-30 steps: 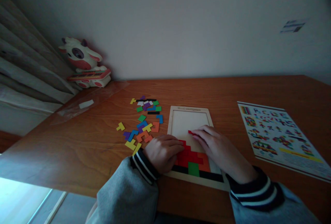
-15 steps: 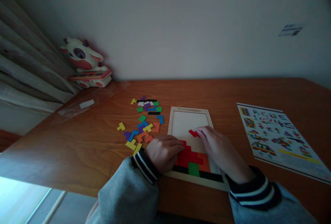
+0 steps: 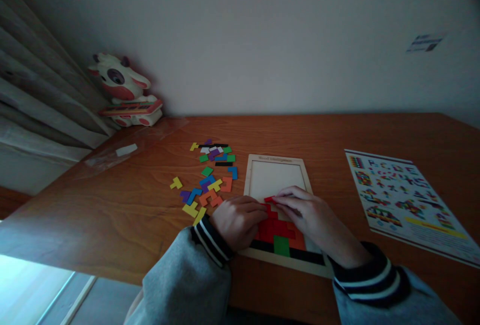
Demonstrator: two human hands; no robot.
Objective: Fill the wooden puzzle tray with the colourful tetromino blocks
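A pale wooden puzzle board (image 3: 275,160) lies on the table before me, its lower part laid with red pieces (image 3: 275,227), an orange piece (image 3: 298,239), a green piece (image 3: 281,246) and black strips (image 3: 307,256). My right hand (image 3: 305,210) pinches a small red puzzle piece (image 3: 269,199) between thumb and fingers, just above the upper red pieces. Over the board's left edge rests my left hand (image 3: 240,220), closed, its fingertips touching the red pieces. Whatever lies under its fingers is hidden.
Loose coloured pieces (image 3: 206,171) are scattered left of the board. A printed pattern sheet (image 3: 408,200) lies at the right. A toy cow with a keyboard (image 3: 129,90) stands at the back left by the curtain (image 3: 33,75). Clear plastic with a white label (image 3: 126,150) lies near it.
My right hand has moved left with the red puzzle piece, bringing it close to the upper red pieces and my left fingertips. The left hand has stayed in place.
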